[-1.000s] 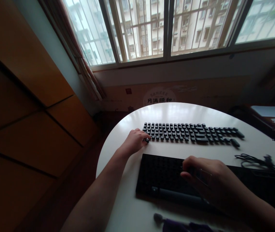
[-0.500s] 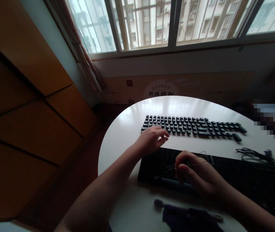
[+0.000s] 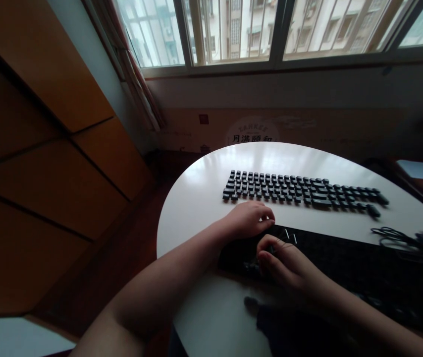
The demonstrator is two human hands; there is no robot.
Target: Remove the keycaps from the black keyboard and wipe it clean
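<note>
My right hand [image 3: 280,260] is closed around a wire keycap puller [image 3: 290,238], whose metal loops stick out above the fingers. That hand is over the left part of a black keyboard [image 3: 340,253]. My left hand [image 3: 250,218] is at the keyboard's far left edge, fingers loosely bent and a gap showing behind the thumb. Nothing is visible in it; whether it touches the keyboard I cannot tell. Beyond both hands, loose black keycaps [image 3: 282,188] lie in rows on the white table. Both hands and shadow hide much of the keyboard's left end.
A coiled black cable [image 3: 406,238] lies on the white table [image 3: 192,198] at the right. Near the front edge is a dark brush-like tool [image 3: 250,302] beside dark cloth [image 3: 282,322]. Wooden cabinets [image 3: 48,223] stand at the left, below a window [image 3: 234,34] at the back.
My left hand has drawn back from the keycap rows to the keyboard's edge, its fingers bending in. My right hand has moved left with the puller, which is now turned upward. The view has shifted slightly.
</note>
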